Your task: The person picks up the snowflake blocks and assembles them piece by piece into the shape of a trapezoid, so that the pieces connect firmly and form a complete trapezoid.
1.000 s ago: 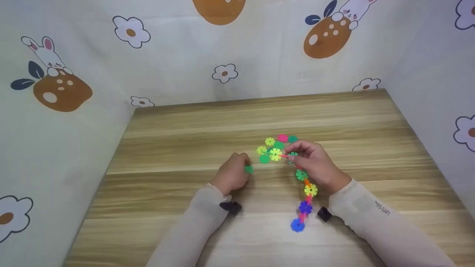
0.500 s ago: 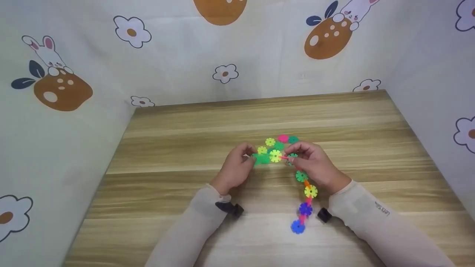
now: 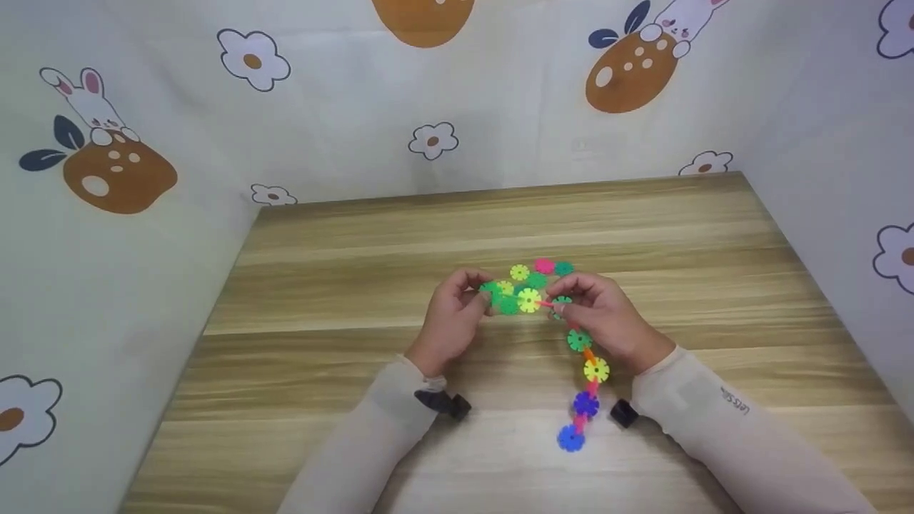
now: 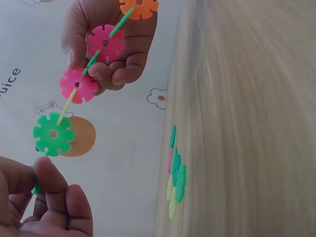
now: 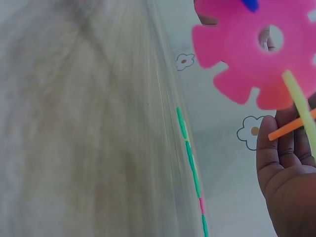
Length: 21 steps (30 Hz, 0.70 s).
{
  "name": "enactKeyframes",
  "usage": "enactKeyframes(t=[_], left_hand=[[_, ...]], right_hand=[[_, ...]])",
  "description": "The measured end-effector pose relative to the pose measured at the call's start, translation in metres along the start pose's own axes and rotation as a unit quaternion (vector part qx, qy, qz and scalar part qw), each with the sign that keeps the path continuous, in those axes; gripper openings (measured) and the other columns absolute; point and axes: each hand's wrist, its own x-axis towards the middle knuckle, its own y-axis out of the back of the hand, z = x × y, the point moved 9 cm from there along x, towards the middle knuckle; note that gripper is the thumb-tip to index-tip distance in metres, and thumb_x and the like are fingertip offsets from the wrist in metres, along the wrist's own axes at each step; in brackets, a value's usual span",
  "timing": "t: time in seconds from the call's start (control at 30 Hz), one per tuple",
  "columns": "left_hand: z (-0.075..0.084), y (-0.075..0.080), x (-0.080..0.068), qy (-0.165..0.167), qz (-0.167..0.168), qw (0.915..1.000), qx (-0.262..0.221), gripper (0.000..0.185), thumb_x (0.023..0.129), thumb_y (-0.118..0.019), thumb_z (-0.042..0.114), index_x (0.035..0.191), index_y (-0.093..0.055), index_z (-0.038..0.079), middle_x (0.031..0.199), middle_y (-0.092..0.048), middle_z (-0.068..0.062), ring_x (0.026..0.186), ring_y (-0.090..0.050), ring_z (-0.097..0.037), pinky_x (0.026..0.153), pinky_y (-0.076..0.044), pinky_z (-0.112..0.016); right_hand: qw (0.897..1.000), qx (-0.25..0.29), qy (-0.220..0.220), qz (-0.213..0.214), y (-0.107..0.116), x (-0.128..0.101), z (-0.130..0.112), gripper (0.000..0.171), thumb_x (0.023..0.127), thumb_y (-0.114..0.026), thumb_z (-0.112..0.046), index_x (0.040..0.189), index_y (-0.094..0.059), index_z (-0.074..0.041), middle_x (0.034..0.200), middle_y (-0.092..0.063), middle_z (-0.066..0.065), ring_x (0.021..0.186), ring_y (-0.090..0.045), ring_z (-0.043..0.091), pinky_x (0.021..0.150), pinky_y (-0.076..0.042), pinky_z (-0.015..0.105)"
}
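Observation:
A chain of notched snowflake discs (image 3: 596, 370), joined slot to slot in several colours, hangs from my right hand (image 3: 603, 310) towards the front of the table. Thumb and fingers of that hand pinch a pink disc (image 3: 547, 305) near the chain's upper end. In the left wrist view the end part shows a green disc (image 4: 53, 134) and a pink disc (image 4: 78, 85). My left hand (image 3: 455, 314) pinches another green disc (image 3: 491, 290) right at the chain's left end; its fingers mostly hide it, and whether the slots engage I cannot tell.
Several loose discs lie flat on the wooden table (image 3: 343, 271) just behind the hands, among them a yellow disc (image 3: 520, 272), a pink disc (image 3: 544, 265) and a dark green disc (image 3: 564, 268). A patterned cloth wall (image 3: 343, 107) borders the table at the back and sides.
My left hand has lifted the green disc from left of the loose discs and brought it up and right to the chain's end. The right hand has stayed nearly still.

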Motion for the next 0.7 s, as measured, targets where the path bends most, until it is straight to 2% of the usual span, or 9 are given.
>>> enactKeyframes(t=[0.07,0.13,0.3,0.37,0.47,0.6,0.7], left_hand=[[0.008,-0.002,-0.003,0.007,-0.006,1.0000,0.000,0.021,0.092,-0.050,-0.007,0.112,-0.056,-0.008,0.104,-0.056,-0.020,0.082,-0.060,-0.035,0.076,-0.054,-0.046],[0.018,-0.004,-0.006,0.017,-0.009,0.9998,0.006,0.020,0.092,-0.051,-0.008,0.110,-0.057,-0.005,0.101,-0.056,-0.023,0.078,-0.060,-0.029,0.074,-0.053,-0.047],[0.021,-0.007,-0.008,0.022,-0.010,0.9997,0.010,0.019,0.092,-0.052,-0.006,0.108,-0.059,-0.001,0.099,-0.057,-0.027,0.076,-0.060,-0.025,0.070,-0.054,-0.038],[0.021,-0.008,-0.008,0.020,-0.011,0.9997,0.004,0.018,0.092,-0.053,-0.006,0.108,-0.059,-0.001,0.099,-0.057,-0.025,0.076,-0.060,-0.024,0.072,-0.055,-0.041],[0.013,-0.009,-0.006,0.019,-0.009,0.9998,-0.007,0.019,0.092,-0.053,-0.005,0.109,-0.059,0.000,0.095,-0.056,-0.020,0.075,-0.060,-0.024,0.075,-0.054,-0.047],[-0.001,-0.008,-0.003,0.013,-0.002,0.9997,-0.020,0.019,0.092,-0.054,-0.004,0.110,-0.059,0.001,0.090,-0.056,-0.013,0.074,-0.059,-0.023,0.074,-0.054,-0.049],[-0.002,-0.008,-0.003,0.004,0.000,0.9997,-0.024,0.018,0.093,-0.055,-0.001,0.111,-0.059,0.000,0.092,-0.056,-0.012,0.075,-0.059,-0.023,0.075,-0.054,-0.049]], right_hand=[[1.000,0.000,-0.002,-0.001,0.000,0.000,0.000,0.021,0.087,-0.065,0.004,0.106,-0.059,0.009,0.112,-0.058,0.022,0.100,-0.053,0.048,0.085,-0.052,0.048],[1.000,-0.002,-0.003,-0.003,0.000,-0.001,0.000,0.021,0.087,-0.065,0.004,0.107,-0.060,0.009,0.112,-0.058,0.022,0.100,-0.053,0.047,0.086,-0.051,0.050],[1.000,-0.013,-0.013,-0.004,-0.002,-0.003,-0.005,0.021,0.090,-0.058,0.004,0.110,-0.059,0.007,0.114,-0.057,0.021,0.106,-0.055,0.038,0.087,-0.052,0.045],[1.000,-0.016,-0.023,-0.004,-0.004,-0.004,-0.006,0.023,0.091,-0.054,0.004,0.114,-0.059,0.004,0.115,-0.056,0.019,0.106,-0.054,0.034,0.084,-0.052,0.043],[0.999,-0.019,-0.041,-0.009,-0.008,-0.005,-0.008,0.030,0.091,-0.050,0.002,0.120,-0.058,0.001,0.116,-0.054,0.017,0.101,-0.052,0.033,0.078,-0.050,0.041],[0.998,-0.016,-0.051,-0.030,-0.014,-0.007,-0.012,0.035,0.094,-0.047,-0.001,0.127,-0.057,-0.004,0.117,-0.051,0.016,0.091,-0.048,0.030,0.073,-0.048,0.035],[0.997,-0.018,-0.051,-0.052,-0.019,-0.009,-0.016,0.036,0.097,-0.046,-0.004,0.131,-0.056,-0.009,0.118,-0.048,0.015,0.080,-0.049,0.028,0.070,-0.046,0.033]])
